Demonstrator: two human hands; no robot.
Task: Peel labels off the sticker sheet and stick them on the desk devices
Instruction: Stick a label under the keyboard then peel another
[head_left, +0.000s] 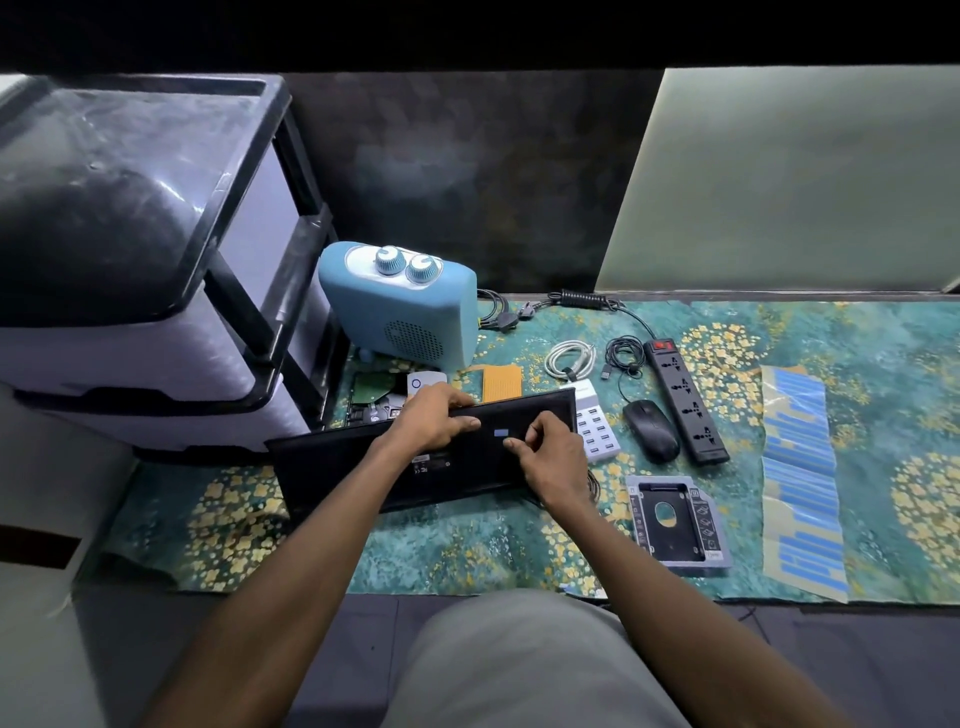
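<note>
The green floral mat (519, 540) fills my view, spread flat under everything. At ten o'clock stands the black-framed drawer unit (156, 270), and just beside it, at eleven o'clock, the blue heater (400, 312) with its two knobs on top.

Dead centre, I've got the black keyboard (363, 467) flipped underside up, tilted, its far edge lifted toward twelve o'clock. My left hand (431, 421) grips that far edge, fingers curled over it and clamped on the keyboard, thumb lying along the back panel. My right hand (545, 457) sits at the keyboard's three o'clock end, fingers drawn together, forefinger and thumb tips pressing on the panel just beside a small blue label (501, 432) that lies flat on the black plastic.

Out at three o'clock lies the sticker sheet (802, 483), a long strip of rows of blue labels, well apart from my hands. Between it and the keyboard: the black power strip (685, 400) with its red switch, the black mouse (652, 430) just beside it, and the white multi-port charger (597, 434) touching the keyboard's corner. At four o'clock rests the grey drive caddy (675, 519). At one o'clock, a coiled white cable (570, 359).
</note>
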